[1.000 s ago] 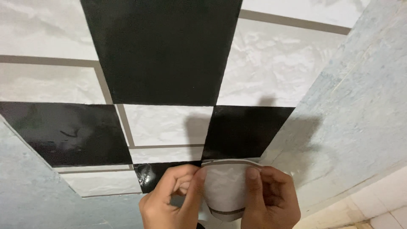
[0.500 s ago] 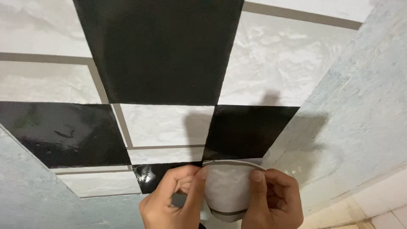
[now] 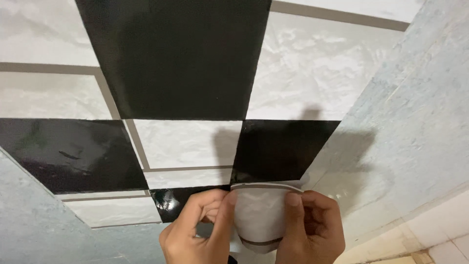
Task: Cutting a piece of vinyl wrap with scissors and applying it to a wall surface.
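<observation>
I see the white sheet at the near edge, curled between my hands: left hand pinches its left edge, right hand its right, thumbs on top. Both wrists are cut off. The black tile under the left fingers is partly hidden.

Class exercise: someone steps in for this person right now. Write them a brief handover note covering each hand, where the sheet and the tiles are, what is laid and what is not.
Left hand: thumb and fingers pinch the left edge of the curled white sheet.
Right hand: thumb on the sheet's right edge, fingers behind it.
Sheet: bent into a curve between both hands, its top edge at the lower border of the black tile; not flat on the surface.
Laid: a checker pattern of glossy black and white tiles on the grey surface.
Not laid: the sheet in hand; grey surface shows bare to the right and lower left.
</observation>
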